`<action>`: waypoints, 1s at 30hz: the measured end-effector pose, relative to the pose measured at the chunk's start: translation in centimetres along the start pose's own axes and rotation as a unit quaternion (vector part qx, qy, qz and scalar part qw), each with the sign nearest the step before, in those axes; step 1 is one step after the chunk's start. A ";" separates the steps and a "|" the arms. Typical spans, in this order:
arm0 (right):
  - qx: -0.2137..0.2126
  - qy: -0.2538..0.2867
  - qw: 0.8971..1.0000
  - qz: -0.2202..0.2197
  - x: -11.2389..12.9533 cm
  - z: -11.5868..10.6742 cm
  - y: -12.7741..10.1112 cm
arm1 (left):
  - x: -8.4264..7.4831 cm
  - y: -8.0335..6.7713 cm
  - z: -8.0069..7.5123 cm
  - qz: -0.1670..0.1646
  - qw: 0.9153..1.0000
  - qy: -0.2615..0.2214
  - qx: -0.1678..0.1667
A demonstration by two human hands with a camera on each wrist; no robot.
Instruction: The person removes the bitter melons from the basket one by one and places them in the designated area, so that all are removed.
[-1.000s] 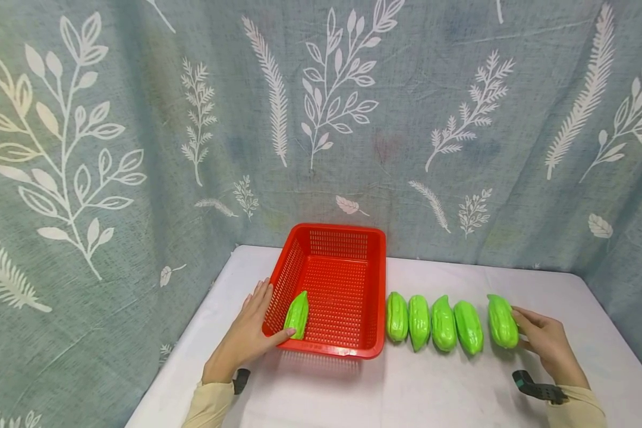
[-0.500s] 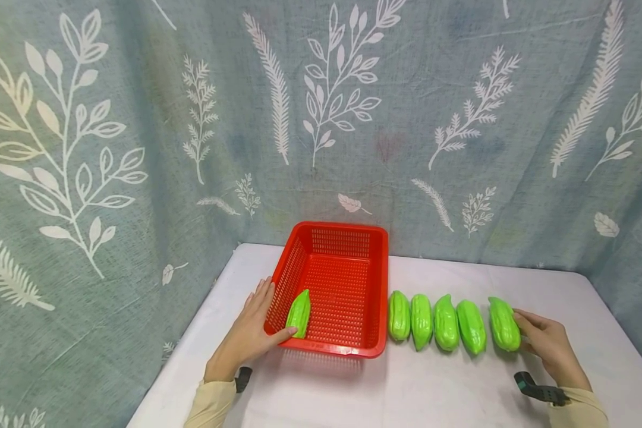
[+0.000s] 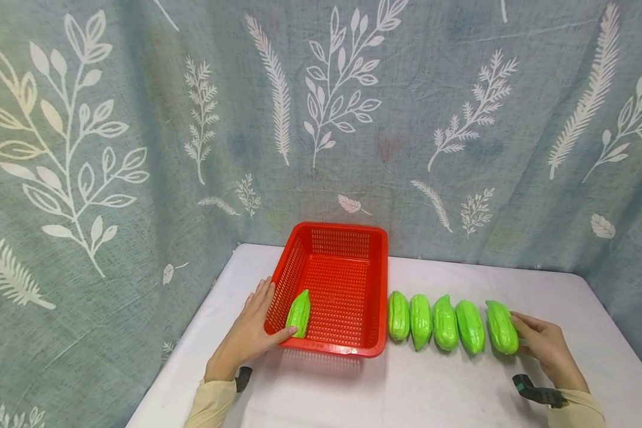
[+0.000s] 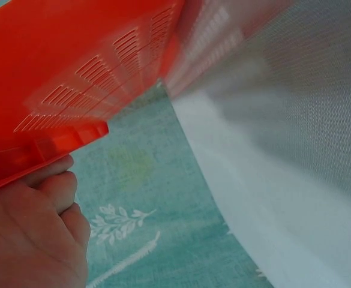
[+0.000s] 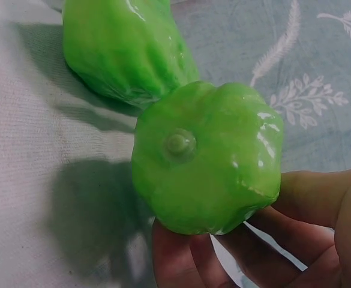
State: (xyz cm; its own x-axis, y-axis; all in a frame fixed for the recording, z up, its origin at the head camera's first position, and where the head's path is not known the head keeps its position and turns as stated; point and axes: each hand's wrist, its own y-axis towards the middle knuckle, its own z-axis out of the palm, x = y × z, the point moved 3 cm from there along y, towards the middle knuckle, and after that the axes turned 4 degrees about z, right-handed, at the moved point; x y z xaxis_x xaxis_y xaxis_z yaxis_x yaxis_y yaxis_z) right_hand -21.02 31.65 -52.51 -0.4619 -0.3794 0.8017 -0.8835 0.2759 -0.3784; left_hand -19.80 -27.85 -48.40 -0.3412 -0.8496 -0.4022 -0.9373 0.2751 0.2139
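Observation:
A red mesh basket [image 3: 329, 351] stands on the white table, with one green ridged gourd [image 3: 299, 314] leaning inside its left front corner. My left hand [image 3: 248, 336] lies flat against the basket's outer left wall, thumb at the front corner; the left wrist view shows the hand [image 4: 31, 234] under the basket [image 4: 73, 72]. To the right of the basket several green gourds lie in a row [image 3: 433, 324]. My right hand [image 3: 543, 348] holds the rightmost gourd [image 3: 501, 327]. In the right wrist view its fingers [image 5: 223, 258] curl under that gourd [image 5: 211, 156], close beside its neighbour [image 5: 127, 48].
A teal curtain with white leaf prints [image 3: 321, 119] hangs behind and along both sides of the table. Bare white tabletop [image 3: 417, 386] lies in front of the basket and the row. Black wrist straps [image 3: 535, 389] sit on both arms.
The right hand has moved the rightmost gourd a little left, narrowing the gap to the row. The left hand and basket have stayed put.

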 end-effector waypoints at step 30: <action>0.038 -0.033 0.999 0.007 -0.4 0.7 0.8 | 0.1 0.1 0.1 -0.004 1.000 0.005 0.002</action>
State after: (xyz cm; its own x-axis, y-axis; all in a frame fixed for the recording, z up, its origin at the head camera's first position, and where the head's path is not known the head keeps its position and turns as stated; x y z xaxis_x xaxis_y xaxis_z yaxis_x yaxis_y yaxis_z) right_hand -21.59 31.45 -53.49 -0.4756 -0.4348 0.7647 -0.8794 0.2147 -0.4249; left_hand -20.00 -27.88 -48.54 -0.3329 -0.8561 -0.3953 -0.9403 0.2701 0.2069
